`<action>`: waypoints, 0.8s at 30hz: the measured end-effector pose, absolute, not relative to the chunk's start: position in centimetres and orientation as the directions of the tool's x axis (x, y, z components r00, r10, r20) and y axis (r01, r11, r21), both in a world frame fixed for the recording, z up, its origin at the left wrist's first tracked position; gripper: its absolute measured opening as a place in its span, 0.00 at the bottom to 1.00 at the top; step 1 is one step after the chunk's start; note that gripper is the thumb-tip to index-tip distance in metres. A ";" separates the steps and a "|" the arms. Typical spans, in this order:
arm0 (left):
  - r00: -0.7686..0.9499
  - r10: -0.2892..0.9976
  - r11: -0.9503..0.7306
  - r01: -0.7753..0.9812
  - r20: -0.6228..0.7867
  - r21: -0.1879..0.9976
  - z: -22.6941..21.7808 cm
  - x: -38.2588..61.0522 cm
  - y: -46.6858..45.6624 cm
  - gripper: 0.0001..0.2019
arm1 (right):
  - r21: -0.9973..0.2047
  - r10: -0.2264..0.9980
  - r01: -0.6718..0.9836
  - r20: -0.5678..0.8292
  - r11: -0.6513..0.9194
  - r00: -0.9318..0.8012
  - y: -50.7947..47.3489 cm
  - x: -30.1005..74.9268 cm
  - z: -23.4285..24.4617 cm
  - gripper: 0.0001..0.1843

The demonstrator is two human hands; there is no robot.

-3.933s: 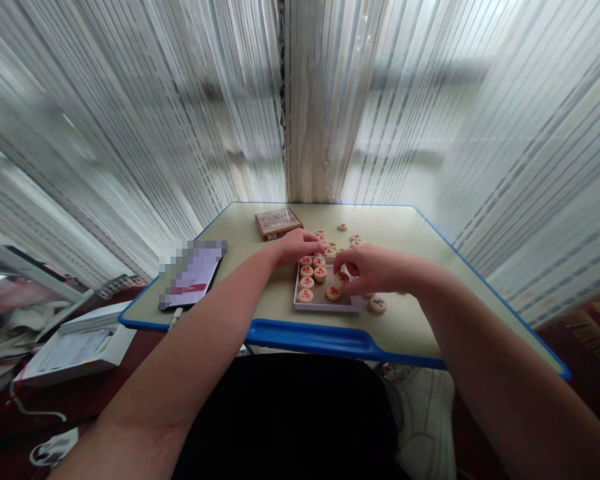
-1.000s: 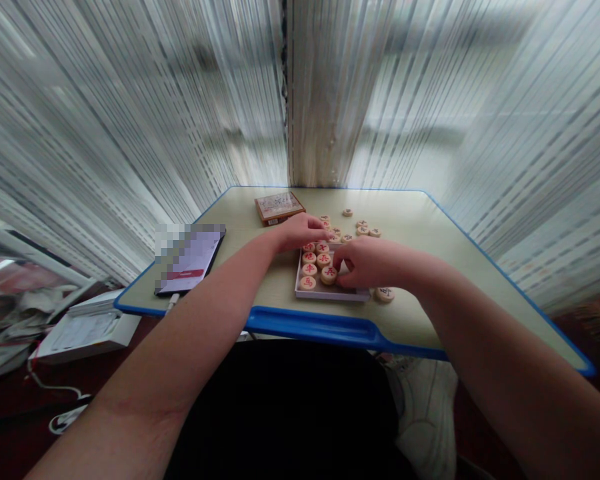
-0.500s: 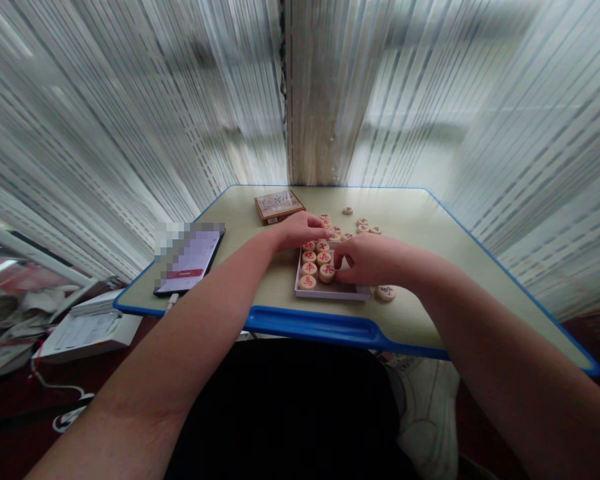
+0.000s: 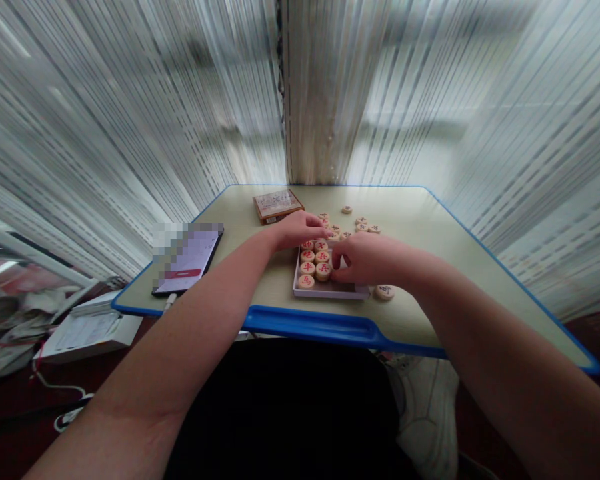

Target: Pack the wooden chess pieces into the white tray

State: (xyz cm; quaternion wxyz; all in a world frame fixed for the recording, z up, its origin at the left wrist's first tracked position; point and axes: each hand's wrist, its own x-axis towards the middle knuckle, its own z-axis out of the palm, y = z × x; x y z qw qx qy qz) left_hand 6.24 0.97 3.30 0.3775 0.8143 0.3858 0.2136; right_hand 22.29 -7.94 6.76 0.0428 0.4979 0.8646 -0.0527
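Note:
My right hand (image 4: pixel 357 259) reaches into a shallow white box (image 4: pixel 325 294) that holds Chinese chess pieces with red characters. Its thumb and bent index finger are apart, with the fingertips against the right edge of a red-marked piece (image 4: pixel 323 271), which lies level in the second column. At the far left of the box, my left hand (image 4: pixel 305 228) has its fingers stretched over the rim, close to loose pieces (image 4: pixel 335 231) behind it; its fingertips are partly hidden. A dark-marked piece (image 4: pixel 385 292) lies on the table just right of the box.
More pieces (image 4: pixel 363 227) lie beyond my right hand, and one piece (image 4: pixel 347 209) sits farther back. A brown patterned box (image 4: pixel 279 205) rests at the back left. On the left is a phone (image 4: pixel 193 257) with a cable. The table (image 4: pixel 455 287) has a blue rim; curtains hang behind.
The red-marked piece at my right fingertips has shifted slightly left and down, settling in line with its column. My left hand has barely moved.

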 end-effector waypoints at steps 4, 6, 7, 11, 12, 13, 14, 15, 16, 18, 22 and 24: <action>0.612 0.789 -0.418 0.468 0.055 0.779 3.2 6.2 1.0 0.18 | -0.040 0.853 0.862 -0.133 0.505 -0.505 -8.0 22.3 6.8 0.13; 0.615 0.786 -0.423 0.466 0.059 0.777 3.2 6.2 1.0 0.18 | -0.041 0.853 0.862 -0.129 0.505 -0.506 -8.0 22.5 6.9 0.12; 0.616 0.786 -0.422 0.466 0.058 0.778 3.2 6.2 1.0 0.18 | -0.039 0.860 0.867 -0.116 0.496 -0.497 -7.9 22.7 7.0 0.12; 0.607 0.793 -0.416 0.472 0.056 0.778 3.3 6.3 0.9 0.18 | 0.033 0.947 0.948 0.049 0.318 -0.319 -6.9 24.0 7.4 0.15; 0.604 0.794 -0.420 0.475 0.060 0.773 3.3 6.3 0.9 0.19 | 0.048 0.962 0.967 0.106 0.249 -0.253 -6.6 24.5 7.5 0.16; 0.603 0.795 -0.424 0.478 0.063 0.770 3.3 6.3 0.9 0.19 | 0.054 0.968 0.980 0.154 0.192 -0.198 -6.3 25.0 7.5 0.17; 0.602 0.796 -0.425 0.479 0.064 0.768 3.3 6.3 0.9 0.19 | 0.052 0.969 0.987 0.188 0.151 -0.158 -5.9 25.4 7.4 0.18; 0.600 0.798 -0.423 0.481 0.064 0.768 3.2 6.3 1.0 0.19 | 0.049 0.970 0.992 0.209 0.117 -0.124 -5.6 25.8 7.4 0.18; 0.596 0.801 -0.417 0.483 0.060 0.770 3.2 6.3 1.0 0.18 | 0.047 0.971 0.994 0.216 0.094 -0.102 -5.4 26.1 7.2 0.19; 0.581 0.812 -0.393 0.481 0.050 0.784 3.0 6.3 1.0 0.17 | 0.046 0.976 0.997 0.207 0.066 -0.074 -4.9 26.4 6.9 0.19; 0.513 0.857 -0.320 0.455 0.049 0.831 3.0 6.5 0.8 0.13 | 0.024 0.984 0.996 0.151 0.087 -0.089 -4.3 26.5 6.1 0.20; 0.477 0.876 -0.312 0.442 0.075 0.841 3.1 6.6 0.7 0.11 | 0.008 0.983 0.993 0.142 0.120 -0.120 -4.0 26.4 5.7 0.20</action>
